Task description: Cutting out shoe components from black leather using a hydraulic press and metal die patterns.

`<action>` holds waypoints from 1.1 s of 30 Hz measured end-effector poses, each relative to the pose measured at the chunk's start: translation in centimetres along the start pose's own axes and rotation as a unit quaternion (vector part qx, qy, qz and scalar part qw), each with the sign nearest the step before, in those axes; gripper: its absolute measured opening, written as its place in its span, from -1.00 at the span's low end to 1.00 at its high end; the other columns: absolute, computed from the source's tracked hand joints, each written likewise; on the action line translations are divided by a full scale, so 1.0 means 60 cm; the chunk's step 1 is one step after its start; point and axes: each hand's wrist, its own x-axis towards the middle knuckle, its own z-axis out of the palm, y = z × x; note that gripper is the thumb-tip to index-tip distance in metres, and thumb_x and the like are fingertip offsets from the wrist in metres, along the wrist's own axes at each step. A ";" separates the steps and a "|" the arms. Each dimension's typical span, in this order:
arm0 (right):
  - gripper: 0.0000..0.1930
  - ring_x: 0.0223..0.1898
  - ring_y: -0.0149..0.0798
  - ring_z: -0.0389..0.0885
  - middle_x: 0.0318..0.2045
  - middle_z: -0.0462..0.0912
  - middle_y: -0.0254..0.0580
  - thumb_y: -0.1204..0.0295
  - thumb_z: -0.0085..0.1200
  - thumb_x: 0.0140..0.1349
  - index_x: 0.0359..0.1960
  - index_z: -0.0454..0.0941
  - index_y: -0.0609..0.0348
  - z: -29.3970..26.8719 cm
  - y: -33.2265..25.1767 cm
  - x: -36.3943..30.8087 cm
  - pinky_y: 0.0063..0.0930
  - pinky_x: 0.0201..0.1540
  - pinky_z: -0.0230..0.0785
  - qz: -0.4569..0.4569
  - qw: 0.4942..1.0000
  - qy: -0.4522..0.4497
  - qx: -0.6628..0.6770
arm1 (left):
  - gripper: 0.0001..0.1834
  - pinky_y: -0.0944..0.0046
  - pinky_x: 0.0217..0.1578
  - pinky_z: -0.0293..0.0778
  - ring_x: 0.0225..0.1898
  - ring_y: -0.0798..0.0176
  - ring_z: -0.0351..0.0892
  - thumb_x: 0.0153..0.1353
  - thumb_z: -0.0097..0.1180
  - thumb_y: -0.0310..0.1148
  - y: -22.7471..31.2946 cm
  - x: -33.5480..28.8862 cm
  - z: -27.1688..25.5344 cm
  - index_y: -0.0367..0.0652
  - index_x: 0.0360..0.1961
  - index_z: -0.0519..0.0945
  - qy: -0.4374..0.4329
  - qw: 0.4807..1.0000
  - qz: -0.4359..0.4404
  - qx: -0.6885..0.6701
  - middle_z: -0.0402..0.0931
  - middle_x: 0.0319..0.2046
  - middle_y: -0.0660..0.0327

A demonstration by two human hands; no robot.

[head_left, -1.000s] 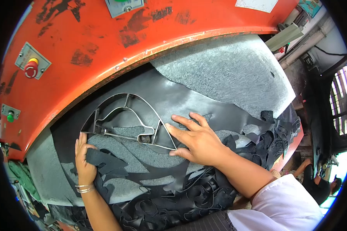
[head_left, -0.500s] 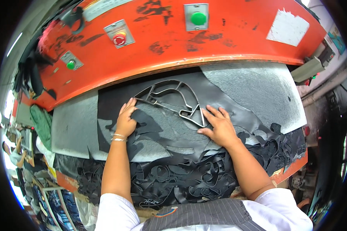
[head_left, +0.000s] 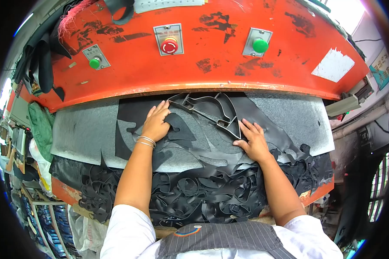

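A steel cutting die (head_left: 204, 115), a thin curved metal frame with inner strips, lies on a black leather-like sheet (head_left: 268, 122). Its far curve disappears behind the lower edge of the orange machine beam. My left hand (head_left: 157, 123), with bracelets at the wrist, rests on the sheet, fingers stretched out, their tips at the die's left end. On the other side, my right hand (head_left: 254, 141) lies with fingers and thumb apart beside the die's pointed right end. A loose cut black piece (head_left: 181, 131) sits just right of my left hand.
The orange beam (head_left: 129, 82) spans the far side, carrying a red stop button (head_left: 169, 45) and green buttons (head_left: 260, 45). Beneath the sheet is a grey pad (head_left: 84, 129). Black offcuts (head_left: 203, 192) heap along the near edge. A green bag (head_left: 41, 125) hangs at left.
My view has shifted, and the beam appears lower and more level. The die's far curve, fully visible before, is now partly hidden by the beam. Both hands remain beside the die.
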 end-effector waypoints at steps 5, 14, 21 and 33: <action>-0.24 0.28 0.06 0.28 0.24 0.39 0.02 0.00 0.22 0.05 0.26 0.36 0.08 0.002 0.000 0.002 -0.06 0.37 0.00 -0.020 1.000 0.022 -0.006 | -0.66 0.09 0.38 -0.05 0.37 0.07 0.17 -0.05 -0.02 -0.46 0.012 -0.002 -0.017 -0.19 -0.16 0.51 0.025 0.999 0.021 0.040 0.31 0.29 0.07; -0.25 0.27 0.10 0.28 0.25 0.39 -0.02 -0.02 0.23 0.04 0.27 0.37 0.02 -0.006 -0.008 -0.002 -0.07 0.36 0.02 -0.012 0.999 0.039 -0.031 | -0.63 0.11 0.09 0.22 0.05 0.04 0.42 -0.01 0.02 -0.39 0.037 -0.013 -0.035 -0.17 -0.11 0.51 0.008 0.998 -0.019 0.061 0.55 -0.10 0.07; -0.24 0.26 0.12 0.29 0.24 0.40 -0.01 -0.02 0.26 0.03 0.26 0.37 0.04 -0.004 -0.009 -0.004 -0.06 0.35 0.04 -0.027 0.998 0.049 -0.021 | -0.68 0.05 0.25 0.12 0.12 0.02 0.38 -0.01 0.01 -0.41 0.030 -0.023 -0.029 -0.19 -0.16 0.47 0.062 0.995 0.032 0.068 0.50 -0.02 0.06; -0.24 0.26 0.04 0.33 0.22 0.41 0.08 0.01 0.27 0.03 0.25 0.37 0.11 -0.011 -0.018 0.001 -0.07 0.36 0.03 -0.031 0.998 0.051 -0.003 | -0.58 0.09 0.35 0.06 0.34 0.09 0.24 0.06 -0.06 -0.54 0.013 -0.068 -0.035 -0.23 0.01 0.51 0.056 0.997 0.040 -0.016 0.39 0.23 0.07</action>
